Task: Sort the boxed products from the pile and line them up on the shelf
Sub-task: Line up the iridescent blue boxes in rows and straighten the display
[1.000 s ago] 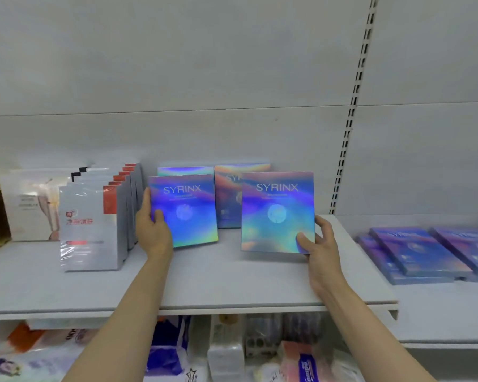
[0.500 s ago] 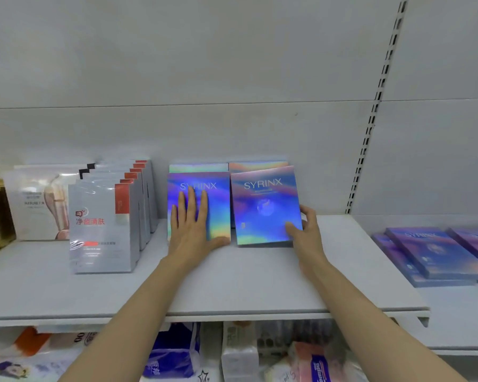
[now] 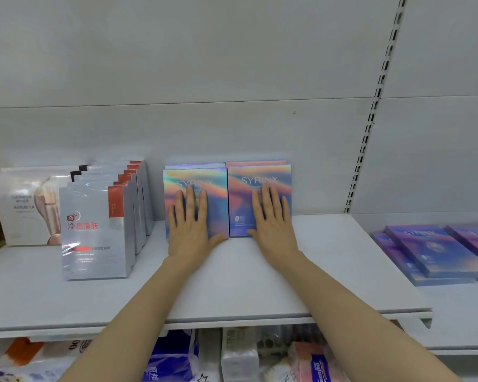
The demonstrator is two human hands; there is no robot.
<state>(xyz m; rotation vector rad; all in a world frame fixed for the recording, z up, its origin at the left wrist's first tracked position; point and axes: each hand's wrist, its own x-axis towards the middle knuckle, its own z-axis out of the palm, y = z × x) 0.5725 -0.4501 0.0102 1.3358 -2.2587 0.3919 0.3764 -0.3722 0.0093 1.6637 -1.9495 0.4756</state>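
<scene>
Two holographic SYRINX boxes stand upright side by side at the back of the white shelf (image 3: 232, 285), each with another like box behind it. My left hand (image 3: 189, 223) presses flat with straight fingers on the left front box (image 3: 218, 199). My right hand (image 3: 272, 219) presses flat on the right front box (image 3: 239, 199). A pile of purple SYRINX boxes (image 3: 431, 252) lies flat on the neighbouring shelf to the right.
A row of upright grey boxes with red corners (image 3: 97, 232) stands left of the SYRINX boxes. Further left is a white pack (image 3: 25, 208) against the back wall. Packaged goods (image 3: 232, 357) fill the lower shelf. A slotted upright (image 3: 370, 119) divides the wall.
My right hand let go of the right box's edge and now lies flat on its front. Both front boxes have been pushed back against the ones behind, flush side by side.
</scene>
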